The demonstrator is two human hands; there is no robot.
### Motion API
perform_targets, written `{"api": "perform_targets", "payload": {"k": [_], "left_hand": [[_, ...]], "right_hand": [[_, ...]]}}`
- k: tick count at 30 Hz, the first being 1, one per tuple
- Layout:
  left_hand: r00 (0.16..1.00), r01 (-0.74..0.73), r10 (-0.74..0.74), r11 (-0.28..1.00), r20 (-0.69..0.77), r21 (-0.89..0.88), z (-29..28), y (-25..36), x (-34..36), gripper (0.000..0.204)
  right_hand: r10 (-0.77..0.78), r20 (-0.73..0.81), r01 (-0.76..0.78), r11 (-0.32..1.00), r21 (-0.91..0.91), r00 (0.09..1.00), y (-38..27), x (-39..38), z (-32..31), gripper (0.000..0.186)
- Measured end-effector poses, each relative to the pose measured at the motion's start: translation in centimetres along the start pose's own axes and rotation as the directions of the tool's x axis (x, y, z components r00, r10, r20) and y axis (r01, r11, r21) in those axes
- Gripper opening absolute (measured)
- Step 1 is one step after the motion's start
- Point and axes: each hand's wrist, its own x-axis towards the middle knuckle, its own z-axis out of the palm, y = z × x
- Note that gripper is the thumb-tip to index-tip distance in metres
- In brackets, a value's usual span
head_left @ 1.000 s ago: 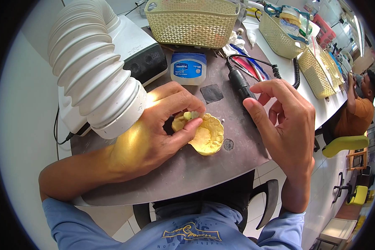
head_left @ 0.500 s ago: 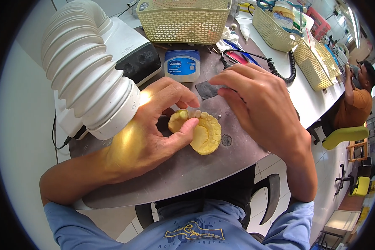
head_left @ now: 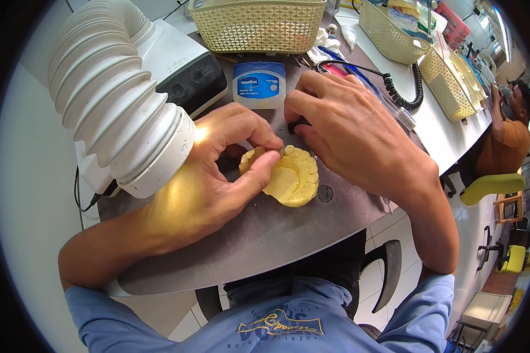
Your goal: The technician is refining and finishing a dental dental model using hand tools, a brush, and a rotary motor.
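A yellow horseshoe-shaped dental model (head_left: 303, 185) sits on the dark bench mat, its row of teeth curving around the rim. My left hand (head_left: 218, 162) reaches in over its left side. Thumb and index finger pinch at the front teeth, where a small pale tooth (head_left: 288, 150) shows beside the fingertips. My right hand (head_left: 359, 126) is curled just behind and to the right of the model. A small dark piece (head_left: 300, 122) shows between its thumb and fingers; most of it is hidden.
A ribbed white hose (head_left: 109, 88) opens beside my left wrist. Behind the model stand a blue-labelled tub (head_left: 258, 87) and a cream basket (head_left: 259, 26). A coiled black cord (head_left: 417, 88) and a brush (head_left: 405, 119) lie to the right; a co-worker (head_left: 503, 129) sits farther off.
My right hand has moved closer to the model and curled more, and the dark flat piece is now mostly covered by it. My left fingers cover more of the front teeth; the model has shifted slightly.
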Motion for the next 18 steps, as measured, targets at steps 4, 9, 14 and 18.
{"api": "perform_targets", "payload": {"k": [4, 9, 14, 18], "left_hand": [[0.998, -0.055, 0.055, 0.998, -0.008, 0.032, 0.0, -0.4, 0.2, 0.010], [0.997, 0.076, -0.078, 0.995, -0.019, -0.072, 0.1, -0.4, 0.3, 0.009], [0.998, 0.069, -0.069, 0.998, 0.006, -0.011, -0.3, -0.4, 0.1, 0.011], [0.971, 0.228, -0.221, 0.970, 0.086, -0.086, -0.4, 0.8, 0.4, 0.013]], "right_hand": [[0.060, 0.064, -0.065, 0.995, 0.074, 0.996, 0.2, 0.0, -0.5, 0.024], [0.129, 0.038, -0.132, 0.988, 0.083, 0.991, 0.1, 0.0, -1.2, 0.022], [0.247, -0.061, -0.229, 0.950, 0.212, 0.967, -0.1, -0.3, -2.5, 0.027], [0.364, 0.036, -0.341, 0.828, 0.445, 0.931, -0.1, -1.3, -3.0, 0.025]]}}
